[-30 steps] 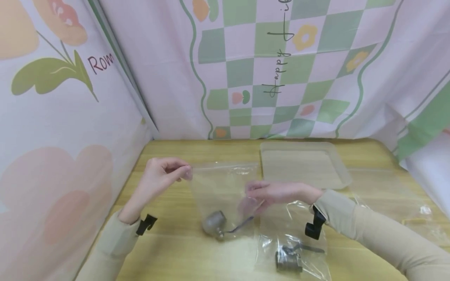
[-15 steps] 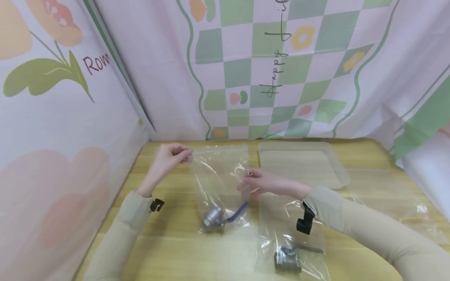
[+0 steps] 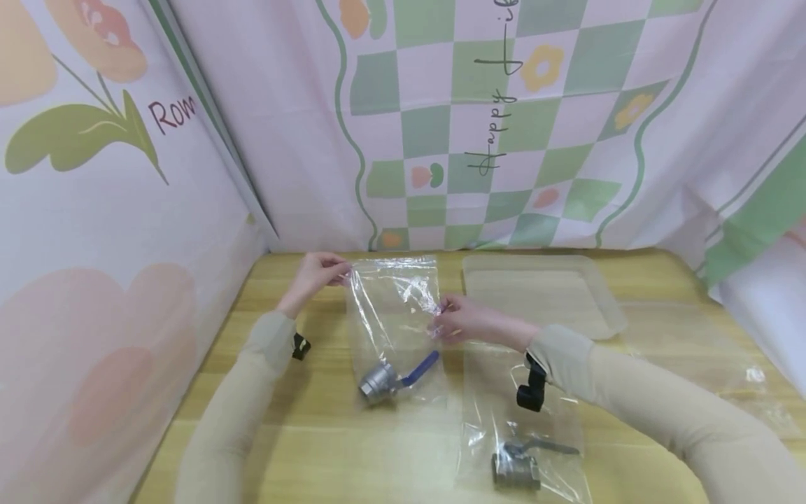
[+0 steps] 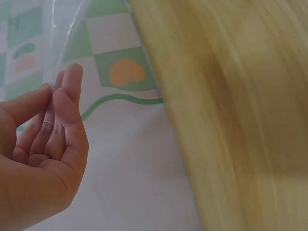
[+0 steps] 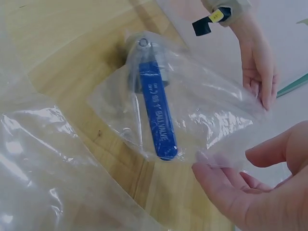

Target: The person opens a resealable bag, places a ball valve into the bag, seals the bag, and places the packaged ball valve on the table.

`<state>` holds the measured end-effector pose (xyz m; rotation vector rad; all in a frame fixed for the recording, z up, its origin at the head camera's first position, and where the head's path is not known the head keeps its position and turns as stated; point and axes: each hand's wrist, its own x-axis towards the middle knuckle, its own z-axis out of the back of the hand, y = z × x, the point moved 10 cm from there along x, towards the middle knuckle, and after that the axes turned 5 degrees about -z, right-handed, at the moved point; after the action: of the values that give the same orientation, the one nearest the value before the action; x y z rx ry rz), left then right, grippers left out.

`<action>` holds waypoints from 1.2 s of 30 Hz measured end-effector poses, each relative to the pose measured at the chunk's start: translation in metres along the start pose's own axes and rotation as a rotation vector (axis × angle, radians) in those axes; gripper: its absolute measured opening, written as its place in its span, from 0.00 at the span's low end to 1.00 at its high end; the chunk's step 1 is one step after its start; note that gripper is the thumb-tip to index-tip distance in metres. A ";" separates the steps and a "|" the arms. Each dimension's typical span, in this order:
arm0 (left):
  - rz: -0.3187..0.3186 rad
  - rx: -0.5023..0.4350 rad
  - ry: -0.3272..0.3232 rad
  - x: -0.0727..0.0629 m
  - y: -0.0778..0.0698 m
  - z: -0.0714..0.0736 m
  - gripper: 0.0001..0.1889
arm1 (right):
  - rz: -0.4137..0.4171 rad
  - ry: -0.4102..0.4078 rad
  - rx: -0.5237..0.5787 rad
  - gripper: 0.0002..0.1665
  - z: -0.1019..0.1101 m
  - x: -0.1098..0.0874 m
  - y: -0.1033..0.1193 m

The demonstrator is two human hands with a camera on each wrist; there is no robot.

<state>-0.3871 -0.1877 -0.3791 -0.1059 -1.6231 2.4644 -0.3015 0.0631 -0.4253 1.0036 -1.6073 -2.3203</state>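
In the head view a clear zip bag [image 3: 393,301] stands over the table, holding a silver ball valve [image 3: 378,383] at its bottom. The valve's blue lever handle [image 5: 159,113] reads "BALL VALVE" in the right wrist view. My left hand [image 3: 317,275] pinches the bag's top left corner; in the left wrist view, thumb and finger [image 4: 67,108] meet at the film. My right hand [image 3: 462,320] is at the bag's right edge. There, the right wrist view has its fingers [image 5: 216,180] touching the film, while the thumb stays apart from them.
A second clear bag [image 3: 504,392] with a dark-handled ball valve [image 3: 516,470] lies to the right. Behind it sits a shallow translucent tray [image 3: 541,262]. Another flat clear bag [image 3: 680,336] lies at the far right. Patterned cloth [image 3: 497,126] hangs behind the table.
The bag has moved back and slightly left, its top farther away, and the valve in it has shifted a little back. Both hands have moved with it, the left one forward.
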 end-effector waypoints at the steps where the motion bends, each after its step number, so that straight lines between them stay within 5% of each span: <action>1: 0.010 -0.013 0.004 0.003 0.004 -0.002 0.15 | 0.004 -0.007 -0.002 0.13 0.000 0.001 0.000; 16: 0.135 -0.033 0.003 0.026 0.039 -0.012 0.16 | -0.038 -0.160 -0.104 0.13 0.009 0.023 0.003; 36: 0.135 0.111 0.016 0.050 0.052 -0.028 0.15 | -0.077 -0.214 -0.360 0.34 0.015 0.033 -0.005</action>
<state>-0.4378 -0.1727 -0.4351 -0.2266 -1.5156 2.6408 -0.3348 0.0613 -0.4412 0.7693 -1.1607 -2.7160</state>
